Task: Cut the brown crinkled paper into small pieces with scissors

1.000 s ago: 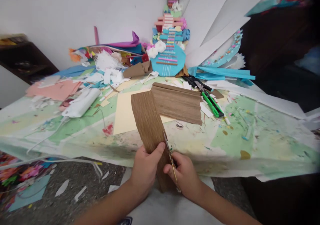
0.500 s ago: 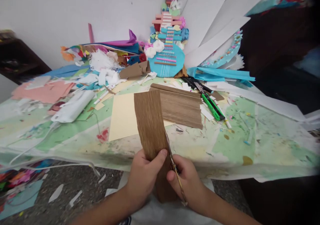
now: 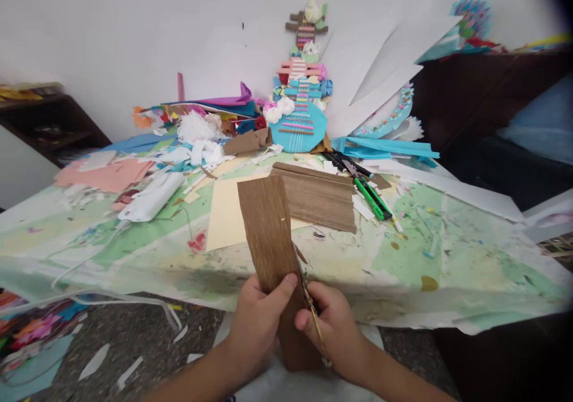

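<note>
A long strip of brown crepe paper (image 3: 267, 229) stands tilted in front of me, its lower end near my lap. My left hand (image 3: 262, 309) is closed on it, thumb across the front face. In my right hand (image 3: 333, 318) is a pair of scissors (image 3: 308, 297), fingers wrapped round the gold-coloured handles. The blades point up along the strip's right edge, and a narrow sliver of brown paper sticks out beside them. Behind the strip, a wider piece of brown crepe paper (image 3: 322, 202) and a cream sheet (image 3: 224, 211) lie on the table.
A green utility knife (image 3: 371, 199) lies right of the brown paper. A blue paper guitar-like decoration (image 3: 304, 127) leans on the wall. At left are a white glue gun or power strip-like device (image 3: 152, 198), its cable, and paper scraps (image 3: 201, 130). A stained plastic cloth (image 3: 380, 288) covers the table.
My view has tilted up slightly, showing more wall. The scissors have opened a little at the strip's right edge, where a thin sliver now stands away from it. Both hands keep their hold.
</note>
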Action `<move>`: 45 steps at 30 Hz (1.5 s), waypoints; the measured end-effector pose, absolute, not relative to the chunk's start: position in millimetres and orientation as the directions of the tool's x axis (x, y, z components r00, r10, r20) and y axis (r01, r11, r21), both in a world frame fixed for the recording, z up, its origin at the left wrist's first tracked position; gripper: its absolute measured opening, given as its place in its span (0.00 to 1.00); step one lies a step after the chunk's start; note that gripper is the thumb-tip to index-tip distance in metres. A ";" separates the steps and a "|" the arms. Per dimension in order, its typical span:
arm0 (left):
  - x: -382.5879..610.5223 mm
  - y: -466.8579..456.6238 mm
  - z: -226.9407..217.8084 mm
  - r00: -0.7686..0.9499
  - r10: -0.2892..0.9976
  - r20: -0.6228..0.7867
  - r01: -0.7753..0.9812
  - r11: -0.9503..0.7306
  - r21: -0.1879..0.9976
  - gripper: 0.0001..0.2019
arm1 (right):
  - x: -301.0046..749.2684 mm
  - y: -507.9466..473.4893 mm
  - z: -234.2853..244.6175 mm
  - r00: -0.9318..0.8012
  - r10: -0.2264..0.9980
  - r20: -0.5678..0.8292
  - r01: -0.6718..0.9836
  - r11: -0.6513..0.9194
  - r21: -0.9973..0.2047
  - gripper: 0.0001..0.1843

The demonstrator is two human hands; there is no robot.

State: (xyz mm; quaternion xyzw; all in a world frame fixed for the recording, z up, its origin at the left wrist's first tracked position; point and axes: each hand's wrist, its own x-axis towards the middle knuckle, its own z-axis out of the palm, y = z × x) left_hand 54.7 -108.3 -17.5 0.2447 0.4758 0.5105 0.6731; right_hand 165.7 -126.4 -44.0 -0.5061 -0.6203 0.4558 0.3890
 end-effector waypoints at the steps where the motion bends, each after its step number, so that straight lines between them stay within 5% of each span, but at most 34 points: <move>1: 54.8 -109.2 -16.3 0.029 0.920 -0.392 -0.459 0.361 0.812 0.10 | 165.6 -127.0 -43.0 -0.189 0.981 0.032 0.267 0.083 -0.960 0.32; 9: 57.3 -111.0 -6.6 0.114 0.928 -0.354 -0.363 0.371 0.855 0.10 | 168.9 -126.1 -37.0 -0.140 0.980 0.143 0.259 0.176 -0.950 0.30; 31: 65.0 -93.1 4.2 0.145 0.939 -0.311 -0.333 0.342 0.879 0.09 | 174.5 -107.5 -29.4 -0.105 0.986 0.131 0.203 0.150 -0.968 0.31; 45: 49.2 -80.7 3.8 0.140 0.945 -0.296 -0.042 0.304 0.952 0.13 | 162.9 -80.7 -23.6 -0.058 0.981 0.186 0.237 0.194 -0.952 0.31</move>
